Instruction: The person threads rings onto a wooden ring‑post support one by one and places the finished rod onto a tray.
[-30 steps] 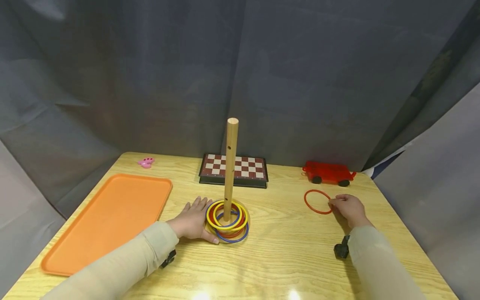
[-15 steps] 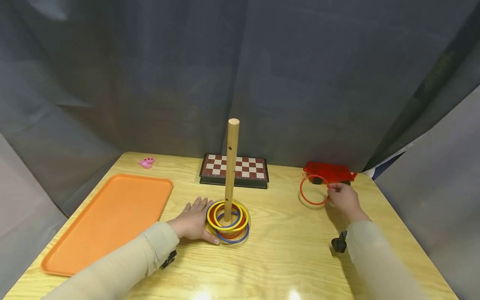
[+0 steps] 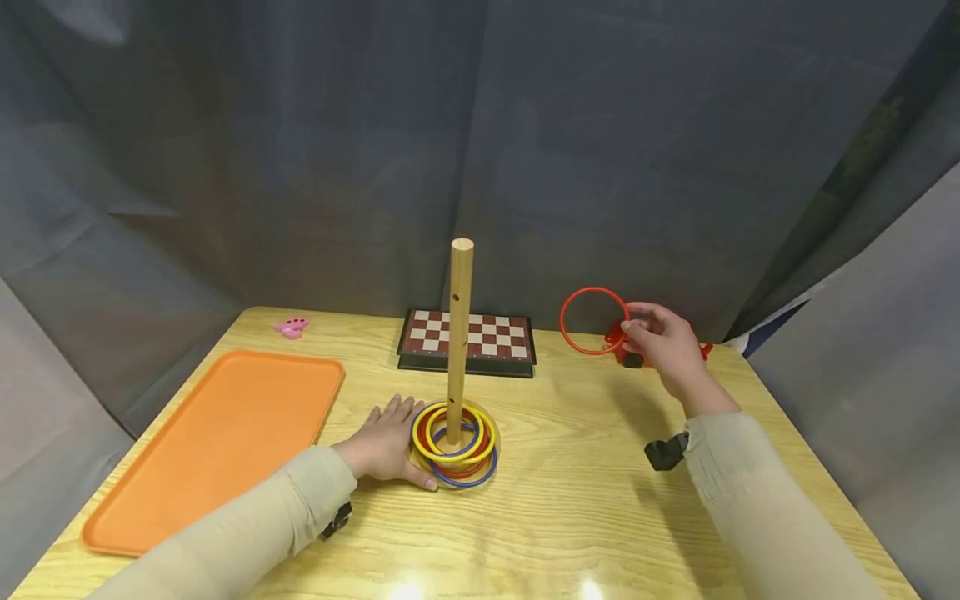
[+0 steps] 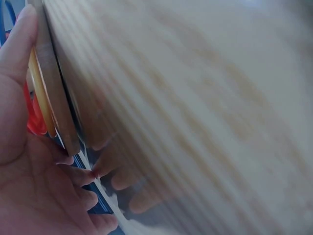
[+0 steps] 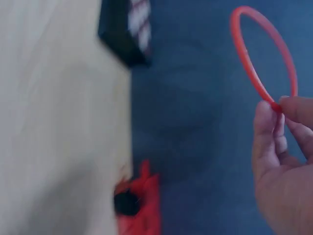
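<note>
A red ring (image 3: 594,289) is pinched between the thumb and fingers of my right hand (image 3: 667,350), raised above the table in front of a red toy wagon (image 3: 632,358). In the right wrist view the same ring (image 5: 244,56) tilts up from the fingertips. My left hand (image 3: 386,442) lies with straight, spread fingers against the round base of an upright wooden peg (image 3: 459,342). Several yellow, red and blue rings (image 3: 491,437) are stacked around the foot of that peg. The left wrist view shows the palm and thumb beside the base's edge (image 4: 54,88).
Behind the peg sits a checkered game board (image 3: 495,337) on a dark case. An orange tray (image 3: 217,450) takes up the table's left side, with a small pink object (image 3: 292,327) beyond it. Dark curtain (image 3: 337,167) hangs along the back edge.
My right hand has lifted the red ring off the table and carried it up and leftward, past the wagon's front. The left hand has stayed at the peg's base.
</note>
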`<action>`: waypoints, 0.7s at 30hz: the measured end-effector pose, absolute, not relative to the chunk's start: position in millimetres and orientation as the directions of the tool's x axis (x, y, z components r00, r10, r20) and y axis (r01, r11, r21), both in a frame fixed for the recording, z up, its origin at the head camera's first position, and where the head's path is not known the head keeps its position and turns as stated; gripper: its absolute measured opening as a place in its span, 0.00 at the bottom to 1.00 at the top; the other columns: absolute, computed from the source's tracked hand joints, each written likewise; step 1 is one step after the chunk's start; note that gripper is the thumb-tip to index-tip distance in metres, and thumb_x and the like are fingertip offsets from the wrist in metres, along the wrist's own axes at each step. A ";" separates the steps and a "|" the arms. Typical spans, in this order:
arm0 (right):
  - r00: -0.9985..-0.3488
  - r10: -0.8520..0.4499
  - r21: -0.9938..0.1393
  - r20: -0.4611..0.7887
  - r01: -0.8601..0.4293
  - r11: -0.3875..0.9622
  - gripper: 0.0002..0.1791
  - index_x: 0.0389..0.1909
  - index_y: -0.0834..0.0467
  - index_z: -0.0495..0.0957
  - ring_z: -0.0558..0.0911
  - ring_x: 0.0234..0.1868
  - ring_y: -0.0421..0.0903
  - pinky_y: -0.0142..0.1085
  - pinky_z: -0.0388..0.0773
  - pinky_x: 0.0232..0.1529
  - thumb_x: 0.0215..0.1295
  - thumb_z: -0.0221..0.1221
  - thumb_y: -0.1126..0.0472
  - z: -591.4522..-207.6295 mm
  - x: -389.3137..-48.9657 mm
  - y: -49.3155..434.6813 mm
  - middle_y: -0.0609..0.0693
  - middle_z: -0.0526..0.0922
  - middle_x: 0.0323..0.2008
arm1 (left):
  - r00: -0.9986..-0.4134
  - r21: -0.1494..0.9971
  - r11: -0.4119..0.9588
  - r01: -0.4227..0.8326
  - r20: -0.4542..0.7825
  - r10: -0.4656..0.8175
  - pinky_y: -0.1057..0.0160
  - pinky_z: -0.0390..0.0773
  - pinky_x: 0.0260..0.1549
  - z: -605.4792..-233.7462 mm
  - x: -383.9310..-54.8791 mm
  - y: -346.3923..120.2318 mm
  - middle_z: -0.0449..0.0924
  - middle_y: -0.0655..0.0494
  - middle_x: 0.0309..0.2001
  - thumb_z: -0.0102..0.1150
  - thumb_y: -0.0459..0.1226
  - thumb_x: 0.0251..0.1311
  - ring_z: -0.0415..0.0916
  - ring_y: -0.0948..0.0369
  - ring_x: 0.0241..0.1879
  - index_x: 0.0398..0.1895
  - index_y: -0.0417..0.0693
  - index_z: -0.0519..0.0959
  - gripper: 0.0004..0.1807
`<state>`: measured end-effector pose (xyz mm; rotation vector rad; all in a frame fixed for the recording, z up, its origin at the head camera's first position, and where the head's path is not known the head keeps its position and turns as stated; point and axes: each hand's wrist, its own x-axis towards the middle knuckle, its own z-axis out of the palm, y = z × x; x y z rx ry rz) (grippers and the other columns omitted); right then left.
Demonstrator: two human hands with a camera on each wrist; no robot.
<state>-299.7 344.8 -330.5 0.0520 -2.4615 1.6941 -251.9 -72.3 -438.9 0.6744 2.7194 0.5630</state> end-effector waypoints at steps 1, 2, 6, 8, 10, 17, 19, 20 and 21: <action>-0.989 0.063 -0.933 0.136 -0.107 0.344 0.27 0.73 0.65 0.66 0.84 0.41 0.41 0.29 0.84 0.44 0.78 0.57 0.61 -324.8 -298.9 339.8 0.48 0.79 0.44 | -0.851 0.433 0.815 0.385 -0.175 0.495 0.32 0.42 0.73 -439.2 -251.9 -72.3 0.46 0.32 0.80 0.80 0.61 0.45 0.36 0.36 0.80 0.82 0.35 0.50 0.71; -0.990 0.067 -0.940 0.126 -0.098 0.328 0.28 0.73 0.64 0.66 0.83 0.40 0.41 0.29 0.83 0.44 0.78 0.57 0.61 -318.7 -297.7 334.6 0.48 0.79 0.45 | -0.851 0.430 0.816 0.387 -0.175 0.496 0.32 0.42 0.73 -439.4 -251.8 -72.4 0.46 0.32 0.80 0.79 0.61 0.45 0.36 0.36 0.80 0.82 0.35 0.50 0.71; -0.994 0.046 -0.968 0.101 -0.088 0.234 0.27 0.74 0.62 0.66 0.80 0.38 0.42 0.29 0.83 0.46 0.78 0.57 0.61 -293.5 -291.0 313.9 0.52 0.76 0.46 | -0.852 0.434 0.815 0.385 -0.172 0.494 0.32 0.42 0.73 -440.2 -251.4 -72.3 0.46 0.31 0.80 0.80 0.61 0.44 0.36 0.36 0.80 0.82 0.35 0.50 0.71; -0.994 0.024 -0.981 0.109 -0.103 0.164 0.26 0.72 0.61 0.68 0.79 0.38 0.42 0.29 0.82 0.46 0.77 0.58 0.62 -279.5 -285.8 302.8 0.53 0.75 0.45 | -0.853 0.436 0.815 0.382 -0.172 0.493 0.31 0.42 0.73 -440.4 -251.1 -72.3 0.46 0.31 0.80 0.80 0.62 0.44 0.36 0.36 0.79 0.82 0.35 0.50 0.71; -0.993 -0.002 -0.990 0.120 -0.120 0.079 0.23 0.69 0.59 0.71 0.78 0.38 0.42 0.29 0.82 0.46 0.76 0.59 0.63 -264.9 -279.4 291.0 0.54 0.75 0.44 | -0.853 0.436 0.815 0.382 -0.172 0.492 0.32 0.42 0.73 -440.6 -250.8 -72.2 0.46 0.31 0.80 0.80 0.62 0.44 0.36 0.35 0.79 0.82 0.35 0.50 0.71; -0.972 -0.115 -0.966 0.204 -0.181 -0.183 0.13 0.56 0.55 0.79 0.80 0.36 0.42 0.29 0.83 0.43 0.74 0.62 0.66 -221.7 -256.6 248.9 0.52 0.76 0.40 | -0.852 0.425 0.818 0.388 -0.173 0.494 0.32 0.43 0.73 -439.9 -250.7 -72.0 0.47 0.32 0.80 0.79 0.62 0.45 0.36 0.36 0.80 0.82 0.35 0.50 0.70; -0.963 -0.150 -0.950 0.223 -0.180 -0.255 0.11 0.53 0.56 0.80 0.80 0.35 0.42 0.29 0.83 0.42 0.74 0.61 0.68 -214.3 -250.9 236.9 0.51 0.77 0.38 | -0.851 0.423 0.817 0.391 -0.171 0.496 0.31 0.42 0.73 -439.6 -250.6 -72.0 0.47 0.32 0.80 0.79 0.62 0.45 0.36 0.35 0.79 0.82 0.34 0.51 0.70; -0.959 -0.166 -0.942 0.229 -0.176 -0.286 0.11 0.52 0.56 0.81 0.80 0.34 0.42 0.29 0.83 0.41 0.74 0.60 0.69 -211.4 -248.3 230.9 0.51 0.77 0.38 | -0.851 0.422 0.817 0.393 -0.169 0.497 0.31 0.43 0.73 -439.2 -250.5 -71.9 0.47 0.31 0.80 0.79 0.62 0.45 0.37 0.35 0.79 0.82 0.34 0.51 0.70; -0.955 -0.181 -0.934 0.233 -0.168 -0.315 0.10 0.51 0.57 0.82 0.81 0.34 0.42 0.29 0.83 0.40 0.74 0.59 0.70 -209.2 -245.9 224.8 0.51 0.78 0.37 | -0.851 0.419 0.817 0.396 -0.168 0.498 0.31 0.43 0.73 -438.7 -250.2 -71.9 0.47 0.31 0.80 0.79 0.62 0.46 0.37 0.35 0.79 0.81 0.34 0.51 0.70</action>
